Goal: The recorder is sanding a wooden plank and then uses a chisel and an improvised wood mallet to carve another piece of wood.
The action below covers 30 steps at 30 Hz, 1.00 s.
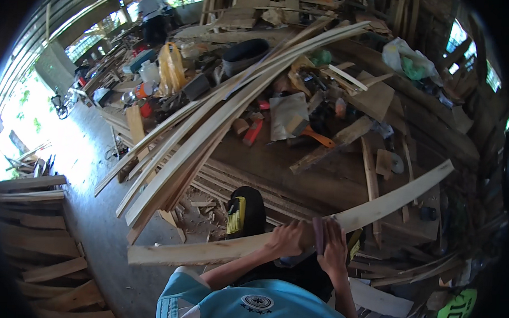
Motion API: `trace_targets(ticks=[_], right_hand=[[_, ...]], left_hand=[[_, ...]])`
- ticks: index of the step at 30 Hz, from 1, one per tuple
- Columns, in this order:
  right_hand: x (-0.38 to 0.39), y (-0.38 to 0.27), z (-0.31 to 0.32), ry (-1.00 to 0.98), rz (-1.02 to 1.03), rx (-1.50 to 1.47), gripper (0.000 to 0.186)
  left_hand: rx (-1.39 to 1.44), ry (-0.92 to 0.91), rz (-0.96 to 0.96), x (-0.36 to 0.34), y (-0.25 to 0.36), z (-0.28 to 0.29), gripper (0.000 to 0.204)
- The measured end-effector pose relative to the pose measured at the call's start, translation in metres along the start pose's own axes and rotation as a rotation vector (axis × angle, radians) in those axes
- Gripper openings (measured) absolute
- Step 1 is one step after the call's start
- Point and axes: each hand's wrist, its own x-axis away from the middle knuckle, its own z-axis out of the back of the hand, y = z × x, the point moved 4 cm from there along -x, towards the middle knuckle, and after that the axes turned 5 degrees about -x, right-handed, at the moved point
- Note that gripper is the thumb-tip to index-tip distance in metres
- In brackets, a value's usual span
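A long, pale wooden board point(206, 250) lies crosswise in front of me, over my lap, its right end rising toward the table. My left hand point(287, 238) is closed round the board near its middle. Just to the right, my right hand point(334, 246) is closed on a flat purplish-brown strip point(318, 235), held upright against the board. Whether that strip is sandpaper or a thin block I cannot tell. The hands are close together, with the strip between them, and the fingers hide part of the board.
Beyond the board, long thin wooden strips point(194, 120) lie in a fanned stack across a cluttered workbench point(254, 164). An orange-handled brush point(321, 138), a yellow plastic bag point(171, 72) and a dark tub point(245, 53) are there. Cut boards point(38, 241) are piled at left. A person point(150, 15) stands far back.
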Motion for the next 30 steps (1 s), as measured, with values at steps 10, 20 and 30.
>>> trace_targets(ticks=[10,20,30], right_hand=[[-0.057,0.215,0.048,0.14,-0.347,0.254,0.064],[-0.012,0.074,0.011,0.241,0.064,0.419,0.061],[-0.018,0.076,0.008,0.113,-0.227,0.251,0.076]], left_hand=[[-0.109,0.167,0.055,0.089,-0.025,0.022,0.057],[-0.112,0.064,0.008,0.069,-0.012,0.019,0.073],[0.032,0.034,-0.047,-0.001,0.02,-0.01,0.075]])
